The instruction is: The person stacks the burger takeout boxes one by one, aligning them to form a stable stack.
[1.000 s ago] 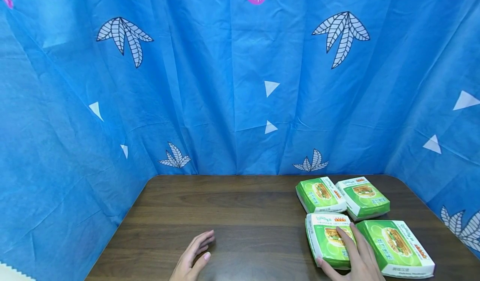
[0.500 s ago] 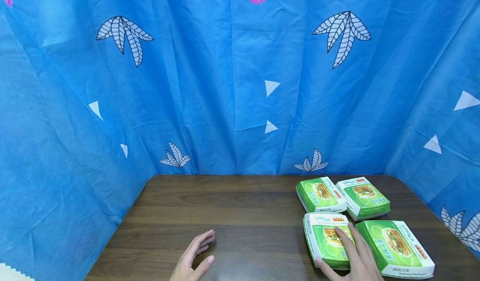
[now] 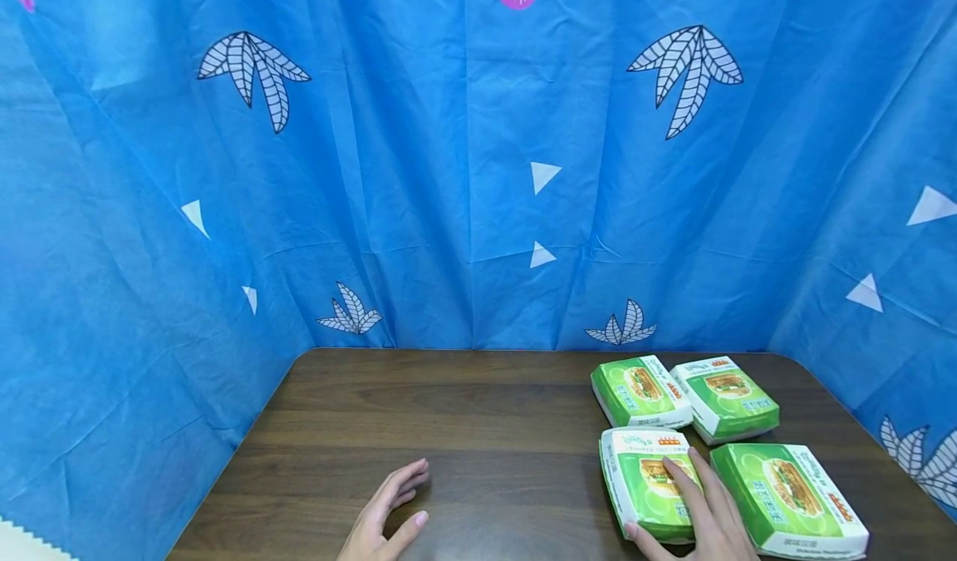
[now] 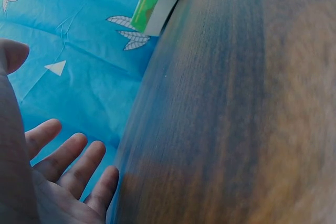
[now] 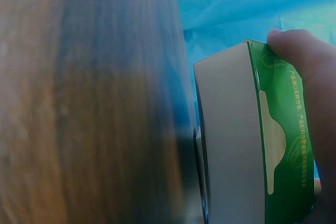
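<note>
My right hand (image 3: 706, 518) grips a green-and-white cardboard burger box (image 3: 643, 501) at the near right, its thumb at the left front corner and its fingers spread over the top and right side. In the right wrist view the thumb (image 5: 302, 51) lies at the upper edge of the box's green side panel (image 5: 273, 61), which has a half-round tab. The other fingers are mostly hidden there. Left of centre, my left hand (image 3: 377, 521) hovers with relaxed fingers and holds nothing; in the left wrist view its fingers (image 4: 84, 166) are spread apart.
A matching burger box (image 3: 788, 499) lies right of the gripped one. Behind are two more, the back left box (image 3: 639, 391) and the back right box (image 3: 725, 396). The dark wooden table (image 3: 449, 411) is bounded by a blue patterned curtain (image 3: 419, 170).
The gripped burger box has slid slightly left with my right hand, widening the gap to the box at its right. My left hand stays almost still, its thumb a little farther out.
</note>
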`<state>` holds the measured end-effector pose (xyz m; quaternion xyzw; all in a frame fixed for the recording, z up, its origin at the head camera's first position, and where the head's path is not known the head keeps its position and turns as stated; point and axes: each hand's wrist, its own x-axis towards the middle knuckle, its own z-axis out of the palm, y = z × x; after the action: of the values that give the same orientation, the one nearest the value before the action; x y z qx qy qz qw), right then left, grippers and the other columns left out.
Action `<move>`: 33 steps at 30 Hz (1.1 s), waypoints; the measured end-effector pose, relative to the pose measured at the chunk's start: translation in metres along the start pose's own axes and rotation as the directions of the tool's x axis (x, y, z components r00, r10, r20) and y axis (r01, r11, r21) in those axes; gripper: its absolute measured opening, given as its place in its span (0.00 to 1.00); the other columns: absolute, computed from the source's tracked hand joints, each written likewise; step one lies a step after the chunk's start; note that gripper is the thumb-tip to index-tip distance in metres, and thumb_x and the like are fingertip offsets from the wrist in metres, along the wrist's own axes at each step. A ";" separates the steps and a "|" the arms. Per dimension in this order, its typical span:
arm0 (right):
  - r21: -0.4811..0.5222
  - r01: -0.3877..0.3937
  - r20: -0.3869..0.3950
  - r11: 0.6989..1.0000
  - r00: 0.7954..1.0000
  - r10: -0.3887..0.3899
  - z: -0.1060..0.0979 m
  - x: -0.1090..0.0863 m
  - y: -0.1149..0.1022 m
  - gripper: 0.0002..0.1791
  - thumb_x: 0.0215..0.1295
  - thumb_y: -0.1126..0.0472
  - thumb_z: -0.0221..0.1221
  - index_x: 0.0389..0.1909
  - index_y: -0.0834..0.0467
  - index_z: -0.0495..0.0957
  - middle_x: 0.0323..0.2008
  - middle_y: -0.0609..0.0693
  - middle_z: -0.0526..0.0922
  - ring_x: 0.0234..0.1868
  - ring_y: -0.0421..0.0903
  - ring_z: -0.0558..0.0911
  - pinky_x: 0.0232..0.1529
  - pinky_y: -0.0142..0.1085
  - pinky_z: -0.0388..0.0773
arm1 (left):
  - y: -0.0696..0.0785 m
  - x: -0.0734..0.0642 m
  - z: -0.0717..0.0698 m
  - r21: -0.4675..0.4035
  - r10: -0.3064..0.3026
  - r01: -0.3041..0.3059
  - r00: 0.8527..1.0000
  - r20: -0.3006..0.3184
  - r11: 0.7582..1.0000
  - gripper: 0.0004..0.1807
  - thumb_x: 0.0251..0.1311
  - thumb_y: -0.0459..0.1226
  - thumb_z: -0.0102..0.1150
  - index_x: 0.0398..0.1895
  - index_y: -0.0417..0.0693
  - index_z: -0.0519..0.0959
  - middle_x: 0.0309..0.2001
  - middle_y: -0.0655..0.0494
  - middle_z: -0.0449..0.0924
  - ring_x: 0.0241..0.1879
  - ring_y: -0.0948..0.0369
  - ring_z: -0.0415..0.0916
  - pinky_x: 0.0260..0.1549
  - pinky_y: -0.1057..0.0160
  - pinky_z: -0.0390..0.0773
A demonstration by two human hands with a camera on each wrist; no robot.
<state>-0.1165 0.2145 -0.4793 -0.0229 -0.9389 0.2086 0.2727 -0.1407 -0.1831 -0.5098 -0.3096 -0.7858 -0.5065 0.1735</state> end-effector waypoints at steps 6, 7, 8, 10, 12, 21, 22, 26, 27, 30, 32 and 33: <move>0.002 0.008 0.010 1.000 1.000 -0.008 0.000 0.000 -0.002 0.61 0.28 0.26 0.72 0.66 0.51 0.67 0.69 0.59 0.61 0.60 0.63 0.64 0.49 0.58 0.64 | 0.000 0.000 0.000 0.019 0.004 -0.004 1.000 -0.007 1.000 0.31 0.58 0.26 0.56 0.67 0.36 0.63 0.60 0.38 0.71 0.60 0.57 0.73 0.55 0.66 0.74; 0.000 0.009 0.011 1.000 1.000 -0.009 0.000 -0.001 -0.003 0.61 0.28 0.26 0.72 0.66 0.51 0.67 0.68 0.59 0.61 0.60 0.63 0.64 0.49 0.58 0.64 | 0.000 0.000 0.000 0.022 0.006 -0.006 1.000 -0.009 1.000 0.31 0.58 0.26 0.57 0.67 0.36 0.63 0.60 0.38 0.71 0.60 0.57 0.73 0.55 0.66 0.74; -0.002 0.010 0.012 1.000 1.000 -0.010 0.000 -0.001 -0.003 0.61 0.28 0.26 0.71 0.66 0.51 0.67 0.68 0.59 0.61 0.60 0.63 0.64 0.49 0.58 0.64 | 0.001 0.000 0.000 0.024 0.006 -0.005 1.000 -0.009 1.000 0.31 0.58 0.26 0.57 0.67 0.36 0.63 0.60 0.38 0.71 0.60 0.57 0.73 0.55 0.66 0.74; 0.000 0.011 0.015 1.000 1.000 -0.011 0.000 -0.001 -0.003 0.61 0.28 0.26 0.72 0.67 0.51 0.66 0.69 0.59 0.61 0.60 0.63 0.65 0.49 0.58 0.64 | 0.001 0.000 0.001 0.033 0.012 -0.011 1.000 -0.012 0.999 0.31 0.58 0.26 0.57 0.67 0.37 0.63 0.59 0.39 0.71 0.59 0.57 0.73 0.55 0.67 0.74; 0.004 0.013 0.016 1.000 1.000 -0.013 0.001 -0.002 -0.003 0.61 0.28 0.26 0.72 0.66 0.51 0.67 0.69 0.58 0.61 0.59 0.63 0.65 0.49 0.57 0.64 | 0.001 0.000 0.001 0.038 0.015 -0.015 1.000 -0.014 0.999 0.31 0.58 0.26 0.57 0.66 0.37 0.63 0.59 0.39 0.71 0.59 0.57 0.73 0.54 0.67 0.74; -0.002 -0.004 0.053 1.000 0.999 0.004 0.000 -0.002 -0.007 0.61 0.29 0.24 0.70 0.67 0.51 0.65 0.69 0.58 0.59 0.59 0.63 0.65 0.49 0.57 0.64 | 0.002 0.000 0.001 0.046 0.014 -0.013 1.000 -0.011 0.999 0.30 0.58 0.26 0.57 0.66 0.35 0.64 0.58 0.38 0.72 0.59 0.57 0.73 0.54 0.66 0.75; -0.002 -0.004 0.056 1.000 0.998 0.004 0.000 -0.002 -0.008 0.62 0.29 0.24 0.70 0.67 0.51 0.65 0.69 0.58 0.59 0.59 0.63 0.65 0.49 0.58 0.64 | 0.002 0.000 0.001 0.047 0.014 -0.013 1.000 -0.012 0.999 0.30 0.58 0.26 0.57 0.66 0.35 0.64 0.58 0.38 0.72 0.58 0.57 0.73 0.54 0.66 0.75; -0.004 0.003 0.057 1.000 0.998 -0.003 -0.001 -0.003 -0.009 0.62 0.29 0.24 0.69 0.67 0.52 0.65 0.68 0.58 0.60 0.59 0.62 0.65 0.49 0.58 0.66 | 0.002 0.000 0.001 0.049 0.012 -0.011 1.000 -0.012 0.999 0.30 0.58 0.26 0.57 0.66 0.35 0.64 0.58 0.38 0.72 0.58 0.57 0.74 0.54 0.66 0.75; -0.003 0.006 0.055 1.000 0.998 -0.006 -0.001 -0.003 -0.009 0.62 0.29 0.24 0.69 0.67 0.52 0.65 0.68 0.58 0.60 0.59 0.62 0.66 0.49 0.58 0.66 | 0.002 0.000 0.000 0.048 0.013 -0.012 1.000 -0.013 0.999 0.30 0.58 0.26 0.57 0.66 0.35 0.64 0.58 0.38 0.72 0.58 0.57 0.74 0.54 0.66 0.74; 0.011 0.014 0.042 1.000 0.999 -0.014 -0.001 -0.003 -0.009 0.62 0.29 0.25 0.70 0.67 0.52 0.65 0.68 0.58 0.61 0.59 0.62 0.67 0.49 0.57 0.66 | 0.002 0.000 0.000 0.049 0.018 -0.018 1.000 -0.015 0.999 0.30 0.58 0.26 0.57 0.65 0.34 0.65 0.57 0.38 0.72 0.58 0.57 0.74 0.54 0.67 0.74; 0.027 0.020 0.036 0.999 0.999 -0.021 -0.001 -0.004 -0.009 0.61 0.30 0.26 0.71 0.68 0.52 0.65 0.68 0.58 0.61 0.59 0.62 0.67 0.49 0.57 0.66 | 0.001 0.000 0.001 0.055 0.027 -0.027 0.999 -0.017 0.998 0.29 0.57 0.26 0.58 0.65 0.33 0.65 0.57 0.38 0.73 0.58 0.58 0.74 0.54 0.67 0.74; 0.035 0.025 0.034 0.999 0.999 -0.026 -0.001 -0.004 -0.010 0.61 0.30 0.26 0.71 0.68 0.52 0.65 0.69 0.58 0.61 0.59 0.62 0.67 0.49 0.57 0.66 | 0.001 0.000 0.001 0.057 0.032 -0.031 0.999 -0.018 0.998 0.29 0.57 0.26 0.58 0.64 0.33 0.66 0.57 0.39 0.73 0.58 0.58 0.74 0.54 0.67 0.75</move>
<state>-0.1120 0.2053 -0.4771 -0.0027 -0.9399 0.2217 0.2596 -0.1400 -0.1824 -0.5096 -0.3121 -0.7932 -0.4840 0.1979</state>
